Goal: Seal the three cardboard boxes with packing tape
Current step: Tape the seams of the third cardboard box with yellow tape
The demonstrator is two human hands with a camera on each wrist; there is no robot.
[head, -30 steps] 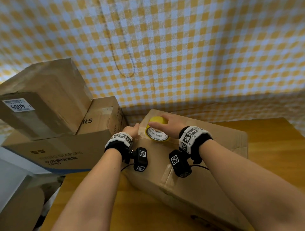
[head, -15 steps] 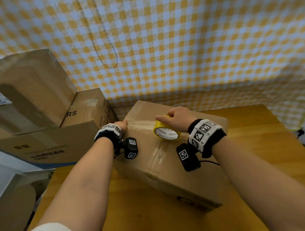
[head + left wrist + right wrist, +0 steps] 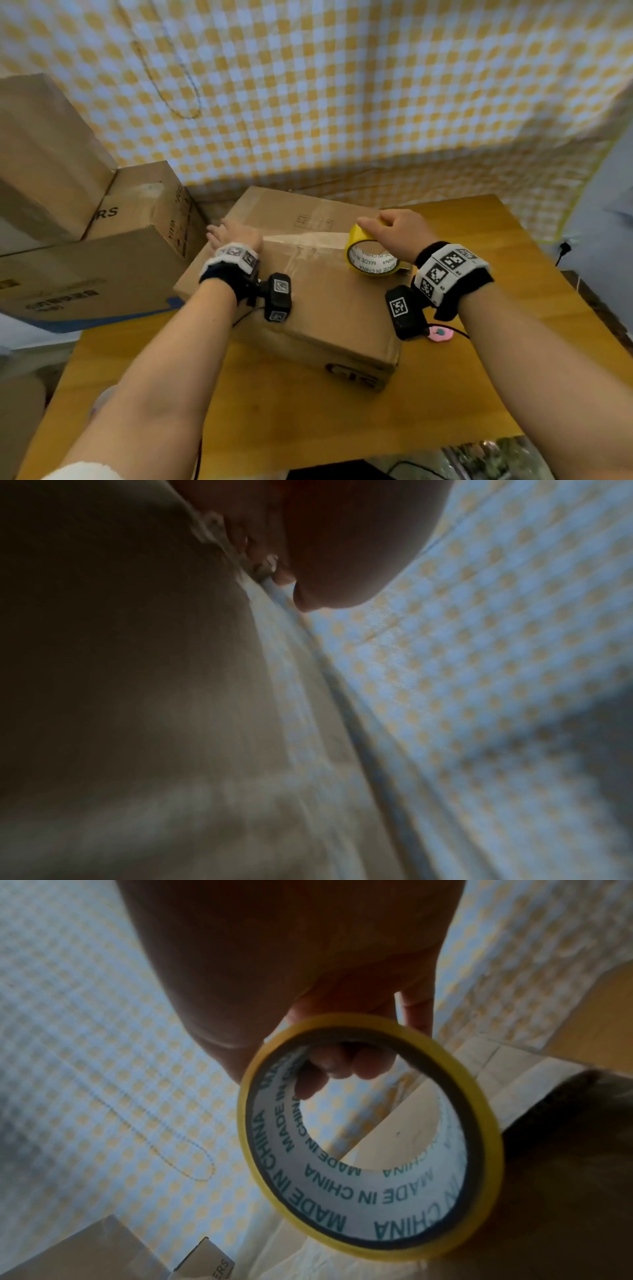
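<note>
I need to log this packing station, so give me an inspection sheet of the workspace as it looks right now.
Surface: wooden table, box on it.
Job's things: cardboard box, clear tape strip across its top; yellow tape roll; stacked boxes at left.
Clutter: small pink object beside the box.
Grips: left hand flat on the tape end; right hand holds the roll.
Cables: black lead from the right wrist camera.
Surroundings: yellow checked cloth behind.

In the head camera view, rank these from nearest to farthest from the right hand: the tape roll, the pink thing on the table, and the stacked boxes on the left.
1. Tape roll: in the grip of the right hand, on top of the box.
2. Pink thing: on the table, under the right wrist.
3. Stacked boxes: far left, beyond the left hand.
</note>
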